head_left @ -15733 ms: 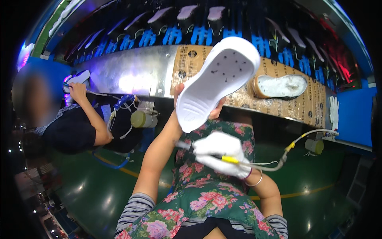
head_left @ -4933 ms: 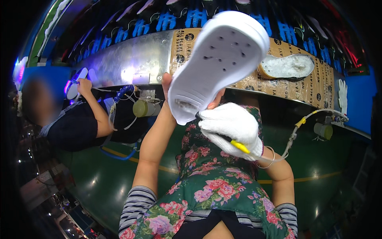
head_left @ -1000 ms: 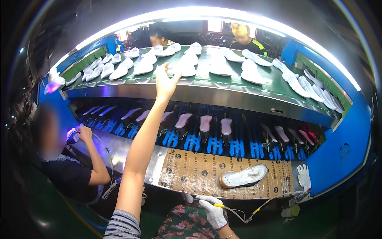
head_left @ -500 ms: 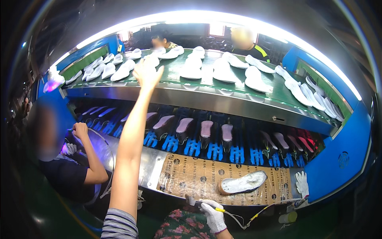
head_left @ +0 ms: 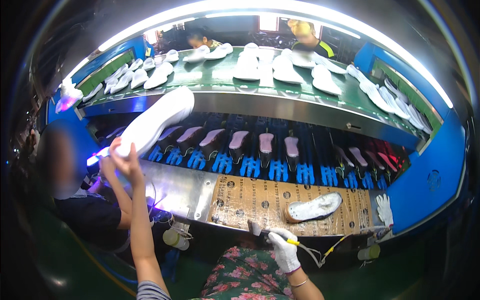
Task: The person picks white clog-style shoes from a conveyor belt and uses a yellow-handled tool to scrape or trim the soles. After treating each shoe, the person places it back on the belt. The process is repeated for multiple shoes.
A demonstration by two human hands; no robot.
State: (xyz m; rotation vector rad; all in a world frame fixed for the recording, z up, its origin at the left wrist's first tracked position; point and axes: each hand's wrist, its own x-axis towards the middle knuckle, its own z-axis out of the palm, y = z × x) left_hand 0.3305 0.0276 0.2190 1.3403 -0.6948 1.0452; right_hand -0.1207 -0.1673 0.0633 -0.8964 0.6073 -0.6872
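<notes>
My bare left hand (head_left: 127, 161) grips one end of a white shoe sole (head_left: 159, 120), which tilts up to the right in front of the upper belt. My right hand (head_left: 284, 248), in a white glove, is closed around a brush (head_left: 257, 228) with a wide head and a hose with yellow tape trailing from it. The brush hangs just off the near edge of the cardboard-covered bench (head_left: 250, 197). On the cardboard lies another shoe sole (head_left: 315, 207), its inner face whitish and its rim tan, apart from both hands.
Several white soles (head_left: 326, 80) ride the green upper belt (head_left: 210, 75). Below it, shoe lasts with pinkish bottoms (head_left: 239, 140) sit on blue holders. A spare white glove (head_left: 384, 210) lies at the bench's right end. A co-worker's arm (head_left: 120, 192) is close on my left; two people stand behind the belt.
My left hand has come back from the upper belt toward me and left, now holding a white sole. My right hand with the brush has shifted slightly in the picture.
</notes>
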